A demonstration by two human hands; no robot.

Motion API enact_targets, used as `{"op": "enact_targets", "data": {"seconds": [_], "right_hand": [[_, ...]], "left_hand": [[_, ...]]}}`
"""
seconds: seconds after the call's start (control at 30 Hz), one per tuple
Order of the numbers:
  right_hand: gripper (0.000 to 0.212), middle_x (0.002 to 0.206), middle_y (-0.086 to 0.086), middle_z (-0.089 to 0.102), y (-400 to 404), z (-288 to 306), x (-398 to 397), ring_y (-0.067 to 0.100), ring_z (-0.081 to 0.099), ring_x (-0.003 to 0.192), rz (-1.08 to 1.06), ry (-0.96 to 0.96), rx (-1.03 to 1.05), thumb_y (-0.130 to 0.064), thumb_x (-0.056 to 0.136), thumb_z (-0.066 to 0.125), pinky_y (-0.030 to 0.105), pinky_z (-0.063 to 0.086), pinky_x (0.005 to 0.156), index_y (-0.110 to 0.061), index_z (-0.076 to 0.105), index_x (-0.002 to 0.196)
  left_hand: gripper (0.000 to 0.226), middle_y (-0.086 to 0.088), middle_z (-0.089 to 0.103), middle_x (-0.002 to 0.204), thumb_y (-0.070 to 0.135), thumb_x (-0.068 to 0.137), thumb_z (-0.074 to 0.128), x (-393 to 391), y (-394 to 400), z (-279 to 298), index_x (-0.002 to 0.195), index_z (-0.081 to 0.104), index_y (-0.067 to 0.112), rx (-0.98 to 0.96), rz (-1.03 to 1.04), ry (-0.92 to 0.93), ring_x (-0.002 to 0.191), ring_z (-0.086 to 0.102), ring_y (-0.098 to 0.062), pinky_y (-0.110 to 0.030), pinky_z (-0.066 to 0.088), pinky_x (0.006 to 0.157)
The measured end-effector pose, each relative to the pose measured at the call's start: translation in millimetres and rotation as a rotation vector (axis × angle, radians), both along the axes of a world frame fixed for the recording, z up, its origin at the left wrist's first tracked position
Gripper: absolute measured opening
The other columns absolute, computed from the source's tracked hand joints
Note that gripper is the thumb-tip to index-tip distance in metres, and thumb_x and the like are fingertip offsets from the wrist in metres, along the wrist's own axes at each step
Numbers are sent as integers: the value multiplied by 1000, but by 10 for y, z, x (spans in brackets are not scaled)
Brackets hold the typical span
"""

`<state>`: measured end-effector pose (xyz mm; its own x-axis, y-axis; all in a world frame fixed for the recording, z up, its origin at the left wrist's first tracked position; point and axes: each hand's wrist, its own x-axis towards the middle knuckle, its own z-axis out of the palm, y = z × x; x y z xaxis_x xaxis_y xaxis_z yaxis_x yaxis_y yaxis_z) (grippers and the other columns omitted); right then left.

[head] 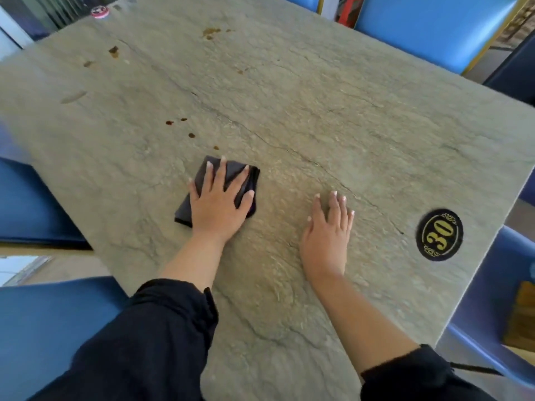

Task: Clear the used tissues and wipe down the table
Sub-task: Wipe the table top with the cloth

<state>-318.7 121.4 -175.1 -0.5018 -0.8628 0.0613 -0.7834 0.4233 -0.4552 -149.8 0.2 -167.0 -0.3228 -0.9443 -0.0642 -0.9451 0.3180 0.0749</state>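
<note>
Two hands flat on the table, one pressing a folded cloth.

Left hand [217, 195] lies spread and pressed on the dark cloth [244, 176], fingers splayed, not clenched around it; right hand [327, 230] rests open and bare on the table [333, 111], bracing. No tissues show, so that part looks done, and wiping is the step in hand. Brown drips [185, 128] sit just beyond the cloth, with more stains [114, 51] and [210, 32] farther off toward the far edge. Best judged: keep the palm weight even, push in long overlapping strokes away from the body, and refold when a face soils. Room is wide open ahead; a bottle cap [99, 12] at the far left corner and the number badge [439, 234] near the right edge are the only things to steer round. Blue chairs [431, 27] ring the table, so crumbs swept off an edge would land on the seats.
</note>
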Motion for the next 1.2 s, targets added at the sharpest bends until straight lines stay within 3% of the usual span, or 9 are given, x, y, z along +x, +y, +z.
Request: {"op": "enact_targets", "data": {"seconds": [0.27, 0.43, 0.57, 0.67, 0.77, 0.93, 1.03, 1.13, 1.2], "right_hand": [[48, 156, 11, 27, 111, 160, -48, 22, 13, 148, -36, -268, -35, 5, 92, 39, 36, 5, 121, -8, 50, 137], [43, 154, 6, 33, 641, 208, 409, 17, 18, 146, -166, -273, -90, 2, 94, 41, 32, 12, 121, -10, 57, 132], [45, 152, 5, 36, 985, 158, 507, 16, 21, 146, -194, -268, -106, 5, 91, 43, 30, 15, 120, -11, 59, 130], [41, 150, 10, 40, 1135, 141, 443, 24, 25, 144, -182, -206, -99, 3, 91, 47, 36, 16, 120, -12, 62, 126], [43, 149, 14, 39, 1272, 151, 342, 30, 22, 144, -233, -144, -66, 1, 89, 49, 39, 11, 119, -16, 63, 125], [48, 150, 10, 37, 1599, 209, 138, 27, 19, 144, -324, -134, -33, 3, 88, 43, 33, 10, 118, -13, 57, 131], [48, 148, 10, 40, 1733, 194, -126, 27, 24, 142, -383, -136, -68, 6, 87, 42, 34, 17, 118, -10, 57, 130], [54, 154, 5, 31, 1752, 155, -323, 20, 15, 147, -382, -147, -59, 8, 89, 42, 28, 10, 118, -11, 46, 139], [63, 157, 5, 25, 1739, 108, -347, 19, 9, 148, -354, -110, -60, 9, 84, 48, 31, 9, 121, -12, 40, 143]], "left_hand": [[53, 6, 12, 161, 61, 94, 32, 418, 1272, 10, 145, 27, 49, -44, -632, 50, 149, 6, -19, -60, 19, 112], [55, 9, 3, 162, 63, 94, 24, 848, 660, 12, 147, 12, 52, 7, -309, 20, 149, -1, -19, -62, 14, 113], [56, 1, 7, 162, 60, 93, 25, 704, 599, 7, 148, 16, 48, -13, -197, 2, 149, 2, -25, -65, 14, 112], [57, -2, 6, 162, 61, 93, 22, 520, 1036, -16, 148, 16, 47, -30, -267, 5, 149, 1, -29, -65, 11, 112], [56, -3, 2, 163, 60, 94, 25, 252, 1663, 8, 148, 18, 47, -10, -501, 52, 149, -2, -29, -66, 9, 112], [50, 0, 14, 161, 58, 90, 41, 91, 2536, 10, 139, 38, 48, 17, -816, 127, 149, 5, -24, -66, 15, 110], [53, 4, 15, 161, 61, 90, 39, 5, 2310, -20, 141, 33, 51, -15, -704, 115, 149, 7, -21, -64, 17, 110], [57, 3, 9, 162, 63, 90, 31, -283, 1837, 18, 145, 22, 51, -24, -434, 50, 149, 5, -23, -64, 15, 112], [57, 4, 0, 163, 64, 92, 22, -622, 1565, 24, 147, 12, 51, 6, -401, 15, 149, -3, -23, -64, 9, 113]]}}
